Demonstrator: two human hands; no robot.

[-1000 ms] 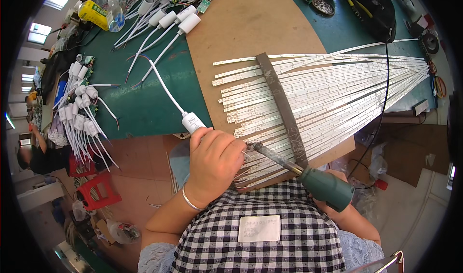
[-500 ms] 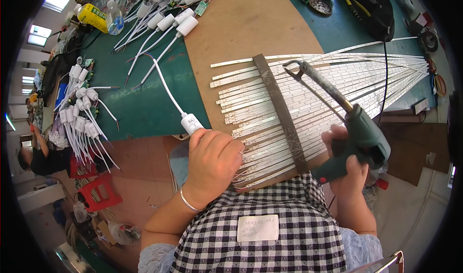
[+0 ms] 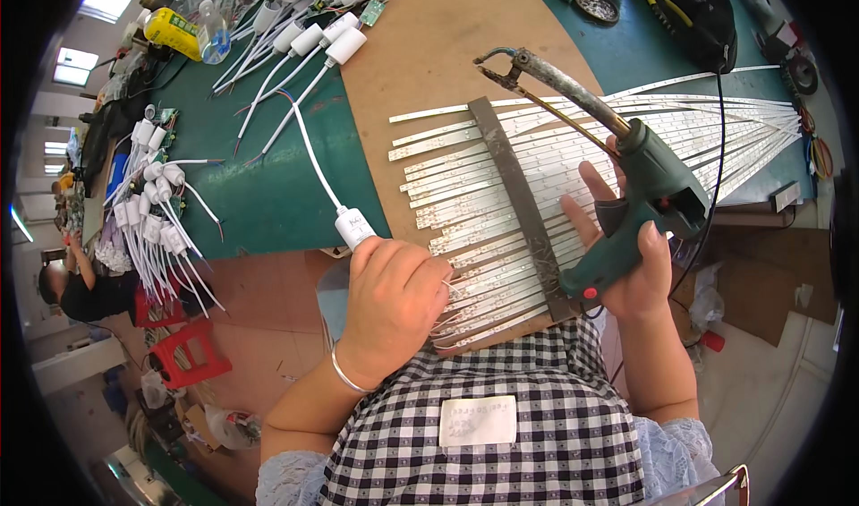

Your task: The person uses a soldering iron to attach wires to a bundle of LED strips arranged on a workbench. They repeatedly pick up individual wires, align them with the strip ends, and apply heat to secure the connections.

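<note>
Since the preceding frame, the dark-green, pistol-shaped soldering gun [image 3: 658, 170] has swung its tip past the far end of the flat, dark-brown bar [image 3: 522, 206], the right hand [image 3: 642, 287] cradling it loosely, fingers spread. Left of the bar, the grip of the left hand [image 3: 394, 282] is closed on a white plastic cylinder [image 3: 354, 227]. Of the slender white circuit strips [image 3: 546, 157] beneath the bar, the nearest seem wired, the farther ones still to do; any joint at the left fingertips is hidden.

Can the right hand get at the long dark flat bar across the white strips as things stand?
Probably not freely: the bar lies close by, but the right hand carries a dark green pistol-shaped soldering tool.
</note>
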